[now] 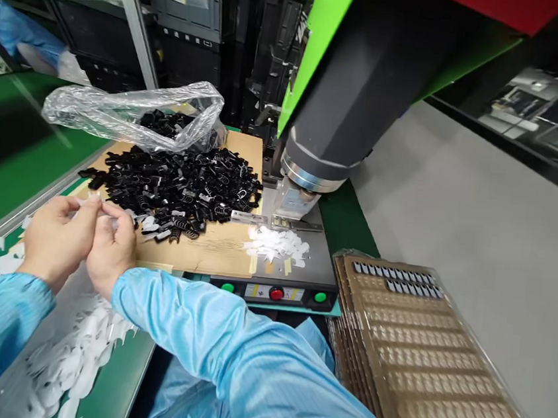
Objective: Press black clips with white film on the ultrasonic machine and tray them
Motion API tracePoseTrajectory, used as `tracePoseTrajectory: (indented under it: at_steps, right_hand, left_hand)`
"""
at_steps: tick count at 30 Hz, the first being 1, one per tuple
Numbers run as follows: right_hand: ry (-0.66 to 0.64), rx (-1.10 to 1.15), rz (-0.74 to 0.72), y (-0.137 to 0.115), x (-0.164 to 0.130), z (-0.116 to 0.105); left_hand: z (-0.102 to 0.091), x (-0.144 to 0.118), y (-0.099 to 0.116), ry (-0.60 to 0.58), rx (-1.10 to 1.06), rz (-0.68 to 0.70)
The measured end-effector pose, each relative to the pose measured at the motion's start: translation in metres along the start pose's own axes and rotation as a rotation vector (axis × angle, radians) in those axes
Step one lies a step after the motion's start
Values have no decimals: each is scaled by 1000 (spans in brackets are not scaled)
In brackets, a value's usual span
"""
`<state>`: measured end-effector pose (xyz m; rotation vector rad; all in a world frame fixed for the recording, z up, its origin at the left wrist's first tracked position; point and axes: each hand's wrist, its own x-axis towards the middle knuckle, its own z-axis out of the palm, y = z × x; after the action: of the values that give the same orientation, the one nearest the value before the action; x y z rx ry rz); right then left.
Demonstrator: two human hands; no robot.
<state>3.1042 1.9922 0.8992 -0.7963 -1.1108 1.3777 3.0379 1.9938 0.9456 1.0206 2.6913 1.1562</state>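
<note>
My left hand and my right hand meet at the left of the view, fingers closed around a small translucent white plastic piece. Most of that piece is hidden by my thumbs and fingers. Just beyond my hands spreads a heap of small black plastic parts on a sheet of brown cardboard. A few white pieces lie at the heap's near edge. Below my wrists, many thin white plastic pieces are scattered on the green work surface.
A press machine's head stands over a metal fixture, with a white pile before it. Its base carries a red button. Stacked brown trays stand at right. A clear plastic bag lies behind the heap.
</note>
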Motion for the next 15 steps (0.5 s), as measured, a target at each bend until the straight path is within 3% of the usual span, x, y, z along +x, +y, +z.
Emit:
tracePoseTrajectory:
  at_steps: [8, 12, 15]
  right_hand:
    - [20, 74, -56, -6, 2, -16]
    - [24, 85, -123, -18, 11, -34]
    - [39, 53, -198, -31, 22, -60]
  left_hand:
    - [5, -15, 18, 25, -98, 54]
    - [20, -18, 30, 56, -159, 111]
    - [39, -26, 48, 53, -241, 161]
